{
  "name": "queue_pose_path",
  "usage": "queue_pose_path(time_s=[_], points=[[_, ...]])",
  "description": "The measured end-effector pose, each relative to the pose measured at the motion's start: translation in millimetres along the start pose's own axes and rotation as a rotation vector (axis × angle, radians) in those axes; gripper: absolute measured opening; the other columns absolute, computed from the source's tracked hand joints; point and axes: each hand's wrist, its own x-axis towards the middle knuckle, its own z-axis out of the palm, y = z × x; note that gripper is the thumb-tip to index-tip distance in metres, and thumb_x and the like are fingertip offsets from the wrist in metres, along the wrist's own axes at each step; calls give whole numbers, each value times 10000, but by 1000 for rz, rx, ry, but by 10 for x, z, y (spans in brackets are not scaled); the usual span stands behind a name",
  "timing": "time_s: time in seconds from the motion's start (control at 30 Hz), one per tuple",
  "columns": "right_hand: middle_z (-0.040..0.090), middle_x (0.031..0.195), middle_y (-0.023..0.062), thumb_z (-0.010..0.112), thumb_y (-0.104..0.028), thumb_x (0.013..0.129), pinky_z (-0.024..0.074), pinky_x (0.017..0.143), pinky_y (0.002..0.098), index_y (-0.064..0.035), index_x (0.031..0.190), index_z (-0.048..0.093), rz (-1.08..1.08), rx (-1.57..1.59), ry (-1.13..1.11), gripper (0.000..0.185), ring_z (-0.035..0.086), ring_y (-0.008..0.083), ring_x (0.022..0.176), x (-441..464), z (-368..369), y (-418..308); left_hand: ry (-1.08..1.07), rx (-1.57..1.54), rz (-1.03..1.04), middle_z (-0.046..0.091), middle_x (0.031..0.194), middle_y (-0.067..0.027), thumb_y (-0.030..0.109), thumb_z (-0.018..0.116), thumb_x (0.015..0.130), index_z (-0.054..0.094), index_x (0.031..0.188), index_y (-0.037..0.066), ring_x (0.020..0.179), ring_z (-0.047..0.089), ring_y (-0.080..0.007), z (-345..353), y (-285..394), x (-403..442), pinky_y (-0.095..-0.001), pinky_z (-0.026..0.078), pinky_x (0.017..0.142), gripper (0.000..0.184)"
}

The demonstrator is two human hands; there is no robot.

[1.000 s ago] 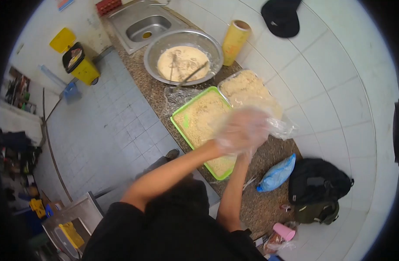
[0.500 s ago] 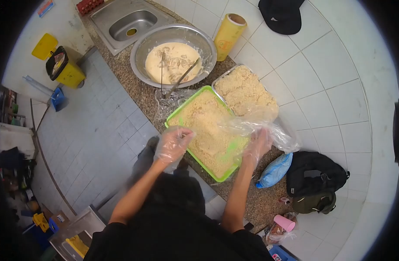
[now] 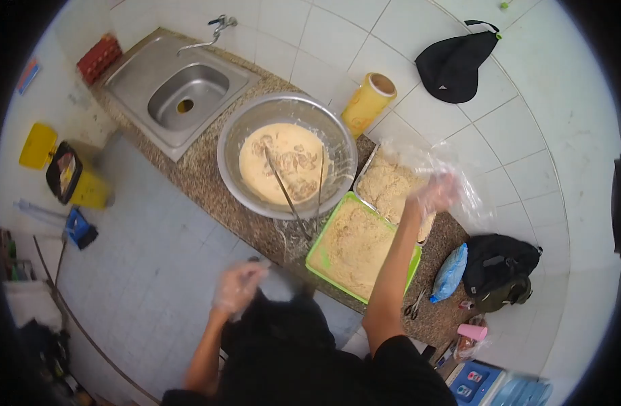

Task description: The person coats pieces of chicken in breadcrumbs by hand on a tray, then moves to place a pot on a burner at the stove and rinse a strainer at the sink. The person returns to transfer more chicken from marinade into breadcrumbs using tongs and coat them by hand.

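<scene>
My right hand (image 3: 438, 192), in a clear plastic glove, grips a crumpled clear plastic sheet (image 3: 469, 196) above the metal tray of crumbs (image 3: 385, 181). Over the floor, left of the counter, my gloved left hand (image 3: 239, 287) has its fingers curled together; whether anything is between them is too small to tell. A green tray (image 3: 344, 287) full of pale crumbs lies between my hands, beside the metal tray. Behind it, tongs (image 3: 283, 186) lean in a large steel bowl (image 3: 230, 177) of creamy batter with pieces in it.
A yellow film roll (image 3: 369, 105) stands by the wall, right of the bowl. The sink (image 3: 188, 98) is at the back left. Scissors (image 3: 414, 306), a blue bag (image 3: 450, 273), a black backpack (image 3: 493, 264) and a pink cup (image 3: 472, 331) are at the right.
My hands were together over the green tray, then parted. My left hand is now off the counter's edge, and my right hand has moved over the metal tray with the plastic. The view has shifted.
</scene>
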Motion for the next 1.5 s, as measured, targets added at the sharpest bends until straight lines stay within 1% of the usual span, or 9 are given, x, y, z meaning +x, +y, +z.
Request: queue_pose_path(time_s=[0.17,0.27,0.37,0.5,0.63,0.87,0.97,1.27,1.5], points=[[672,945,80,656,-229,988,512,632,344,-2,1054,659,-637,-746,-497,236,641,163,846,479,134,2566,255,74,-17,730,893,-182,206,720,922,750,996,2,791,692,-305,-513,-462,30,-396,535,772,220],[712,1032,130,687,-313,943,534,755,362,3,1177,665,883,-780,-1153,393,675,242,899,-31,207,1703,178,76,-20,719,870,-179,207,722,924,747,982,-2,798,684,-320,-490,-543,93,-409,533,772,218],[717,1074,187,668,-303,944,539,808,397,22,1211,657,-96,-1176,-1023,420,692,280,944,-83,-185,1127,-41,99,48,717,886,-176,203,720,925,747,977,16,811,681,-322,-277,-187,238,-406,527,782,196],[699,1144,236,547,-294,1010,516,902,453,32,1251,644,144,-1355,-788,417,682,341,1056,-499,-1568,11,-411,-19,288,721,991,-202,212,699,932,738,1040,42,940,682,-357,519,132,580,-439,529,853,205],[715,1054,244,454,-215,1048,527,849,469,-2,1144,707,-634,-1297,-1065,345,690,390,1003,-797,-2727,168,-539,315,524,700,1124,-194,212,546,1010,691,1187,51,1061,656,-372,1868,-39,901,-460,516,944,280],[745,1089,217,569,-352,1001,544,839,391,-6,1228,705,566,-1689,-818,436,720,366,994,-175,-3588,-77,-522,585,698,430,1545,-235,121,498,949,426,1497,-29,1475,350,-395,3324,3,1071,-454,315,1204,573],[761,1033,194,691,-414,909,535,810,375,51,1159,714,841,-1220,-691,528,722,255,943,-187,-3691,11,-579,690,659,405,1571,-235,112,511,935,385,1520,-47,1505,307,-397,3443,-90,827,-484,277,1223,619],[737,944,162,812,-252,781,534,731,345,134,1165,675,997,-1103,-1047,561,686,187,830,-37,-3357,34,-584,659,650,454,1543,-212,159,558,960,479,1468,-2,1445,410,-386,3208,-35,456,-453,365,1175,540],[737,1005,236,796,-238,799,554,775,400,40,1153,690,470,-1169,-1030,463,734,335,889,213,-2976,-483,-379,631,444,675,1181,-209,204,584,970,585,1362,43,1107,634,-398,2895,235,490,-482,506,956,424]])
